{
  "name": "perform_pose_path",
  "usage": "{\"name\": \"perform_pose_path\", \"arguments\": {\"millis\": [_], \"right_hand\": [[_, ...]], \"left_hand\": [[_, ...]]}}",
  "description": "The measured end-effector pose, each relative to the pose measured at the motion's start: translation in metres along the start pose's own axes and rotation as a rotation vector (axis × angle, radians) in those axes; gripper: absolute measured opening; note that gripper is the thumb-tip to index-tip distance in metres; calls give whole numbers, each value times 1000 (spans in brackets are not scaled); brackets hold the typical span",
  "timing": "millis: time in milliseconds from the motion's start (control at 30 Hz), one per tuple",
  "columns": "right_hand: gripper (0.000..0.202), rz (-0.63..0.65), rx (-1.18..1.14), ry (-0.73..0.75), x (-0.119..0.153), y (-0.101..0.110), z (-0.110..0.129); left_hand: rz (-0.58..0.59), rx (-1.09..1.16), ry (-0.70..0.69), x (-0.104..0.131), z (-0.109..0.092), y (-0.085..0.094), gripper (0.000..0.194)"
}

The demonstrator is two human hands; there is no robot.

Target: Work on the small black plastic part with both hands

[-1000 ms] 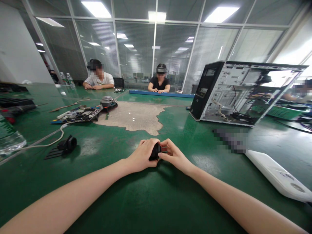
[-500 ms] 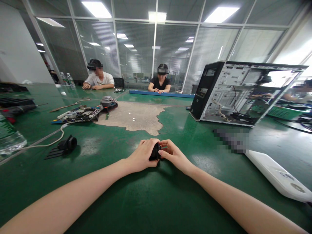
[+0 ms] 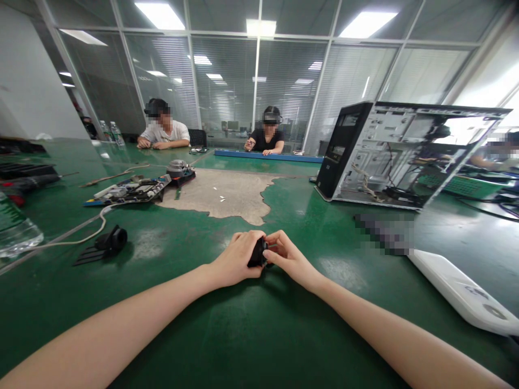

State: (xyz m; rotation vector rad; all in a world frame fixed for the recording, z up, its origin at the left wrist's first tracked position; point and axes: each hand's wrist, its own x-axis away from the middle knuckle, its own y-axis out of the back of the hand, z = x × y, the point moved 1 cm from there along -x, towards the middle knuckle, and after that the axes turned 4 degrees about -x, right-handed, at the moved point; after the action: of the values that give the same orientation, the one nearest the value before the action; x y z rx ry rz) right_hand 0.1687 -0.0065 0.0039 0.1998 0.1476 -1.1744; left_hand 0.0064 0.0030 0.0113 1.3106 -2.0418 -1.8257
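Your left hand (image 3: 232, 258) grips black part (image 3: 256, 254); your right hand (image 3: 291, 259) pinches its edge. Handling looks unfinished: part not yet released, amount done unclear.

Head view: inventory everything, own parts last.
Held piece: 1, black, between hands
Finned part: 1, black, left
Circuit board: 1, mixed, left
Round part: 1, grey, by board
Bare patch: 1, tan, centre
Scraps: several, white, on patch
Cables: several, pale left, black right
Bottles: several, clear, left
Tool-like items: several, dark, left
Bar: 1, blue, far edge
Computer case: 1, black-silver, right
Slab: 1, white, right
Blurred item: 1, dark, beside slab
Basket: 1, green, far right
Table: 1, green, foreground
People: at least 3, far side, right
Glass partition: 1, grey, background
Lights: several, white, ceiling
Forearms: 2, bottom
Left hand: 1, around held piece
Right hand: 1, at held piece
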Motion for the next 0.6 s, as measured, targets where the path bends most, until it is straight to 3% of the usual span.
{"name": "perform_pose_path", "arguments": {"millis": [333,600], "right_hand": [[25,42,-6,31,2,2,2],[22,1,-8,1,1,0,1]], "left_hand": [[-1,5,-4,1,-1,1,54],[-1,1,2,0,-1,1,54]]}}
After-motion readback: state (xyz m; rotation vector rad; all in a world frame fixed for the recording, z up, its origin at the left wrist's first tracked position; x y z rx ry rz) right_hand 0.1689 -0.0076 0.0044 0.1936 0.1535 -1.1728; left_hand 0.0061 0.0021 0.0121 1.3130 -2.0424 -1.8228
